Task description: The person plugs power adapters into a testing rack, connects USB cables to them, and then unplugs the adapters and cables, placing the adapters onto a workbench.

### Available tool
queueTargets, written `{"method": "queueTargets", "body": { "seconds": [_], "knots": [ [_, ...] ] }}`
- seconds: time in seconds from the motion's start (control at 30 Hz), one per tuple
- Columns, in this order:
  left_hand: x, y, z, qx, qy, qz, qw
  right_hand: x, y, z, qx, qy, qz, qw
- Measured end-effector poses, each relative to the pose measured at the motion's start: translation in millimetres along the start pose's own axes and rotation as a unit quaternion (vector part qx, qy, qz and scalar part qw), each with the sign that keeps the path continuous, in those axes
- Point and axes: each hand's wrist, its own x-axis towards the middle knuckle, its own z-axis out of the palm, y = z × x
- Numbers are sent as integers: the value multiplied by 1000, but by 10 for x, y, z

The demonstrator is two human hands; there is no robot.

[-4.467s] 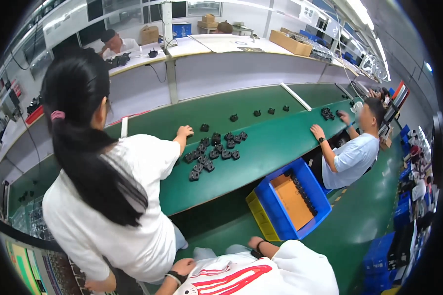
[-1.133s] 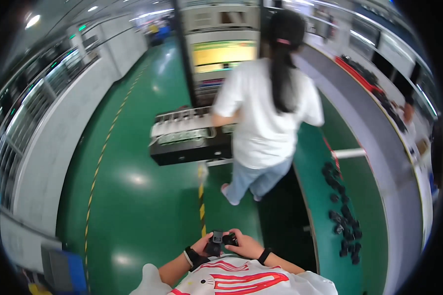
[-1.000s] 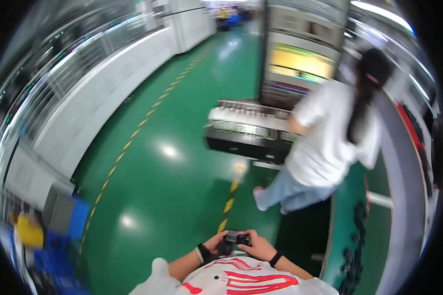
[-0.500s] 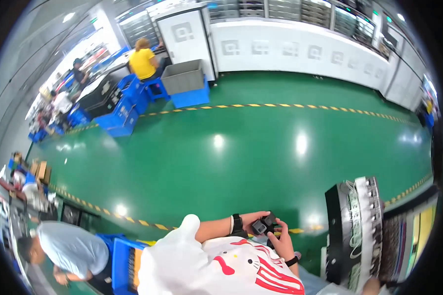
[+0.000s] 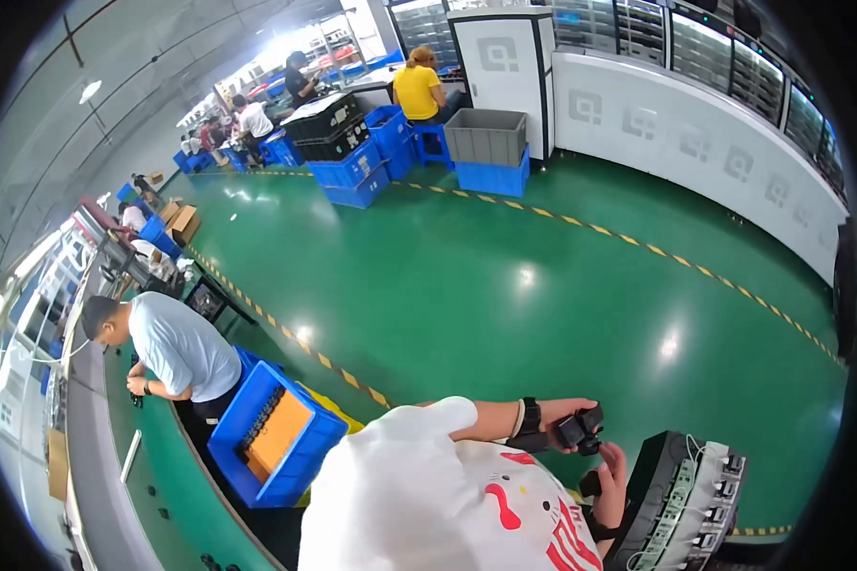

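Observation:
My left hand is closed round a small black box-shaped device, held out in front of my white shirt. The device has a squarish block and a smaller dark part below it; its exact kind is unclear. Just below and to the right is my right hand, fingers bent upward and a little apart from the device. A small dark piece shows against its palm side, too little visible to name. Black bands circle both wrists.
Beside my right hand stands a black case with white panels, cables and small devices. To my left sit a blue crate holding orange sheets and a seated co-worker at a green bench. Grey and blue bins stand across the green floor.
My view has swung left, so the blue crate and co-worker show more fully. My right hand has drawn away from the device, which stays in my left hand.

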Motion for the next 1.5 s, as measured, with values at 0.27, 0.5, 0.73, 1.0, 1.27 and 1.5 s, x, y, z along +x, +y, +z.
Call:
{"method": "queueTargets", "body": {
  "seconds": [0.27, 0.5, 0.73, 1.0, 1.27, 1.5],
  "knots": [
    [89, 227, -557, -56, 46, 8, 997, -109, -1222, -106, -23, 72, -227, 971],
    [1247, 483, -1743, -53, 320, 51, 945, -173, -1889, -771, -135, -479, -166, 851],
    [2096, 562, -2867, 75, 289, -133, 945, 319, -2680, 3, -162, -176, -657, 715],
    [4013, 1718, -736, 303, 102, -101, 942, 965, -2684, -175, -228, -51, -656, 717],
    [4319, 1451, 21, 434, -70, -166, 883, 1244, -2685, -197, -327, 111, -659, 669],
    [4495, 1331, -1814, 505, 24, -126, 854, 1430, -2712, -235, -385, 227, -704, 552]
  ]
}}
